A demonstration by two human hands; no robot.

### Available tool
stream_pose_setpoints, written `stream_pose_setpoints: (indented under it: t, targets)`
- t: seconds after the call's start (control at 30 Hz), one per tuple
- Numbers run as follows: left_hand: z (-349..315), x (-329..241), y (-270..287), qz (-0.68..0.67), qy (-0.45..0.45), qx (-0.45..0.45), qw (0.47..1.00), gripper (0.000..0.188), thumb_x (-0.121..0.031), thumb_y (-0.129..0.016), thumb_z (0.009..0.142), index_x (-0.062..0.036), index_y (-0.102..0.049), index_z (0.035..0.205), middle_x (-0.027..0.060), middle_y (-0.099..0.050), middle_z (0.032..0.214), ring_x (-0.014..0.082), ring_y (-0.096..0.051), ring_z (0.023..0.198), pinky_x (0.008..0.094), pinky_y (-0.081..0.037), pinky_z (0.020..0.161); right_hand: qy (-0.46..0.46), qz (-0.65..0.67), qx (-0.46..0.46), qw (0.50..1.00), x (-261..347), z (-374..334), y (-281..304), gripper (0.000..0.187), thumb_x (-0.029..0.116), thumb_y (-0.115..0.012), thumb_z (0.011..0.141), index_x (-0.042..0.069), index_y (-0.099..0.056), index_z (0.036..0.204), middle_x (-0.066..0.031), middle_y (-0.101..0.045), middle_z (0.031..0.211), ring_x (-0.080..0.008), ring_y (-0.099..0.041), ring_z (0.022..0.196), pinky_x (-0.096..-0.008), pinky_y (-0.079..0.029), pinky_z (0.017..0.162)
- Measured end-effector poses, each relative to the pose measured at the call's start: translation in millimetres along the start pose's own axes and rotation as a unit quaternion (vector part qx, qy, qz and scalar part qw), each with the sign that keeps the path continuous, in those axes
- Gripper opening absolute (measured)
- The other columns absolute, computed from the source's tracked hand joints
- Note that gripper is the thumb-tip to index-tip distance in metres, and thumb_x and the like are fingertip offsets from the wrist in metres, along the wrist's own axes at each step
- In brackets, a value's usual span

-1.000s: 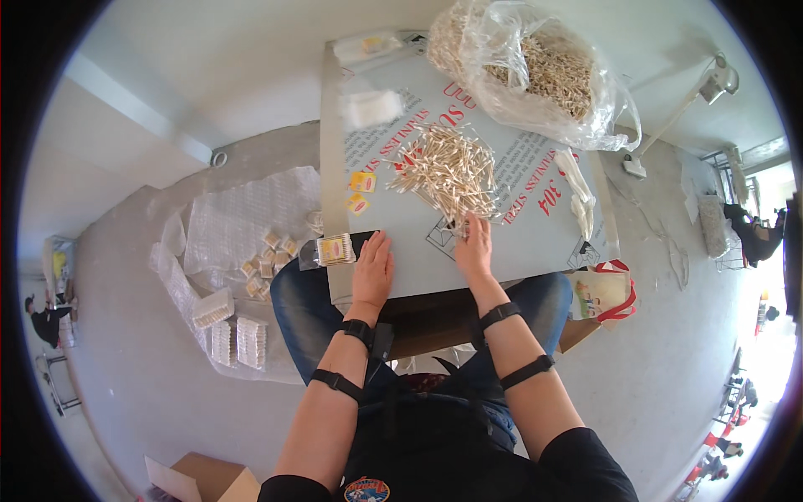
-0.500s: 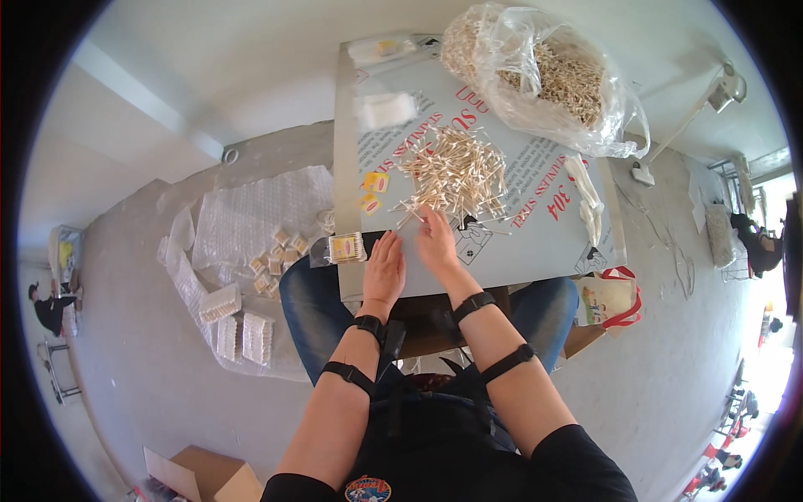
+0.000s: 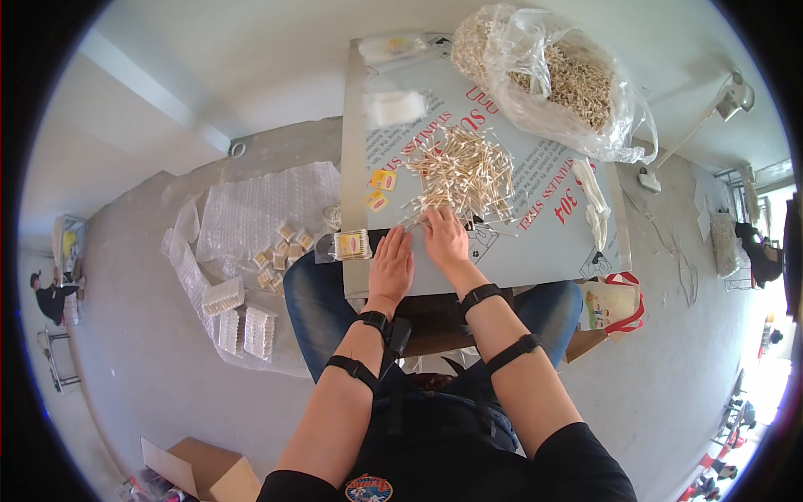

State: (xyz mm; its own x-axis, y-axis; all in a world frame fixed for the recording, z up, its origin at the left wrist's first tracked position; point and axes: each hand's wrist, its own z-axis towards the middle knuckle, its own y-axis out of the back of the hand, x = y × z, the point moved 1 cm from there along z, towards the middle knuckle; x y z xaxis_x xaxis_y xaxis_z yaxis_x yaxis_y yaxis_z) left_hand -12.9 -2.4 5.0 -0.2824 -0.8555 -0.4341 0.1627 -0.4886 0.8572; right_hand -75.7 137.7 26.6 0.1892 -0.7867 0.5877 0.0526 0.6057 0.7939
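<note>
A loose pile of wooden-stick cotton swabs [image 3: 468, 171] is spread over the middle of the table. At its near edge my right hand [image 3: 447, 241] has its fingers bent down and closed on a few cotton swabs; the fingertips are partly hidden among the sticks. Just left of it, my left hand [image 3: 392, 266] lies palm down near the table's front edge, its fingers stretched out over a dark strip. Beside those fingers is a clear packet of cotton swabs [image 3: 352, 245] with a yellow label. Two small yellow cards [image 3: 383, 180] lie left of the pile.
A large clear plastic bag of swabs [image 3: 577, 88] stands at the table's far right. White plastic bags [image 3: 397, 109] lie far left, and a white strip [image 3: 593, 205] lies right. On the floor, bubble wrap [image 3: 259, 201] bears several packed bundles [image 3: 259, 332]. An open carton [image 3: 205, 468] sits behind left.
My right hand has shifted slightly and turned, its fingers now spread over more of the pile's near edge. My left hand stays nearly in place. The whole view has shifted a little.
</note>
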Motion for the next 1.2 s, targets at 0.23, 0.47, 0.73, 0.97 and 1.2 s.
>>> stream_pose_setpoints:
  t: [0.23, 0.47, 0.73, 0.97, 1.2]
  targets:
    - [-2.1, 5.5, -3.7, 0.004, 0.016, -0.014, 1.0, 0.044, -0.011, -0.055, 0.089, -0.0017, -0.05, 0.131, 0.014, -0.043, 0.145, 0.0299, -0.04, 0.135, 0.0434, -0.033, 0.112, 0.08, 0.066, -0.021, 0.994, -12.9, -31.6, 6.8, 0.011, 0.004, -0.064, 0.079, 0.008, -0.065, 0.09, -0.0098, -0.061, 0.091, -0.0326, -0.06, 0.094, -0.0423, -0.05, 0.081]
    - [-1.4, -0.6, 4.3, 0.048, -0.034, 0.026, 0.998, 0.046, -0.011, -0.057, 0.086, -0.0076, -0.052, 0.132, 0.0106, -0.044, 0.144, 0.0271, -0.037, 0.138, 0.0458, -0.029, 0.114, -0.007, 0.108, -0.059, 0.992, -32.2, -45.7, 25.5, 0.026, -0.004, -0.058, 0.077, 0.01, -0.067, 0.098, -0.011, -0.062, 0.099, -0.0331, -0.06, 0.096, -0.0409, -0.05, 0.083]
    - [-5.1, -3.1, 6.1, 0.011, -0.066, -0.001, 0.998, 0.037, -0.012, -0.06, 0.085, -0.0078, -0.06, 0.121, 0.0095, -0.055, 0.124, 0.0272, -0.047, 0.126, 0.0447, -0.034, 0.11, 0.04, 0.024, -0.052, 0.998, -35.1, -44.7, 25.7, 0.023, -0.002, -0.06, 0.077, 0.01, -0.067, 0.096, -0.01, -0.059, 0.098, -0.0316, -0.059, 0.097, -0.0411, -0.051, 0.083]
    - [-5.3, -2.8, 8.1, -0.026, -0.056, -0.039, 0.997, 0.02, -0.011, -0.068, 0.08, -0.008, -0.063, 0.099, 0.0088, -0.057, 0.105, 0.0306, -0.056, 0.104, 0.0419, -0.044, 0.095, 0.043, 0.05, -0.006, 0.998, -21.9, -53.5, 17.1, 0.009, 0.007, -0.067, 0.078, 0.009, -0.065, 0.087, -0.0076, -0.059, 0.09, -0.03, -0.059, 0.094, -0.0396, -0.051, 0.08]
    - [-8.9, -8.8, 9.3, -0.05, -0.003, -0.074, 0.996, 0.013, -0.012, -0.071, 0.077, -0.0092, -0.064, 0.088, 0.0068, -0.059, 0.092, 0.0293, -0.057, 0.091, 0.0413, -0.046, 0.079, 0.058, 0.028, -0.011, 0.998, -21.3, -36.9, 31.2, 0.009, 0.009, -0.066, 0.079, 0.011, -0.065, 0.088, -0.0065, -0.059, 0.098, -0.0289, -0.06, 0.096, -0.0393, -0.051, 0.081]
